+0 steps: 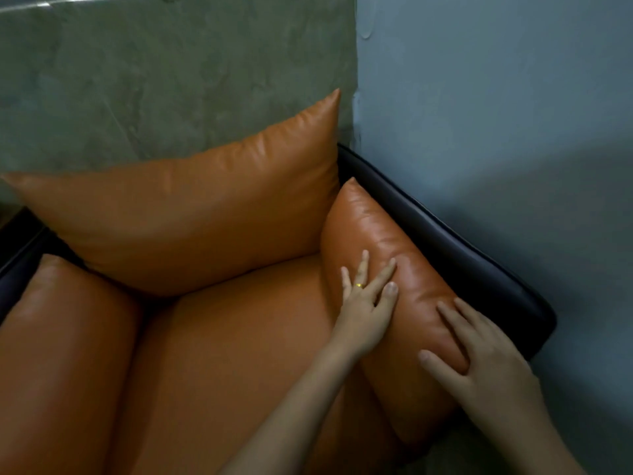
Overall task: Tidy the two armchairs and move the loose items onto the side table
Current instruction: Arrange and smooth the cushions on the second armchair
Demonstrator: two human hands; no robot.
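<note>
We look down into a corner of a room, where a mottled grey-green wall [164,80] at the far side meets a plain blue-grey wall [496,114] on the right. Pushed into this corner is an armchair, which fills most of the view. Its dark frame [445,241] shows as a smooth padded rail along the right side, close against the blue-grey wall, and again as a dark edge at the far left.

Inside the frame we see four orange leather cushions. A large back cushion [191,214] stands at the far side, leaning on the grey-green wall with one pointed corner sticking up. A seat cushion [239,354] lies flat in the middle. A left arm cushion [61,354] lies along the left side. A right arm cushion [376,234] lies along the right side, resting against the dark rail, its far corner touching the back cushion.

Both bare hands rest on the right arm cushion. The left hand [363,313] reaches in from the near edge and lies flat on the cushion's inner face, with its fingers [385,274] straight and spread apart. A gold ring [358,285] sits on one of them. The right hand [486,358] lies nearer to us, over the top of the same cushion beside the rail. Its fingers [455,313] lie close together and almost straight, while the thumb stretches well apart from them onto the inner face. The leather dips slightly under the palm.
</note>
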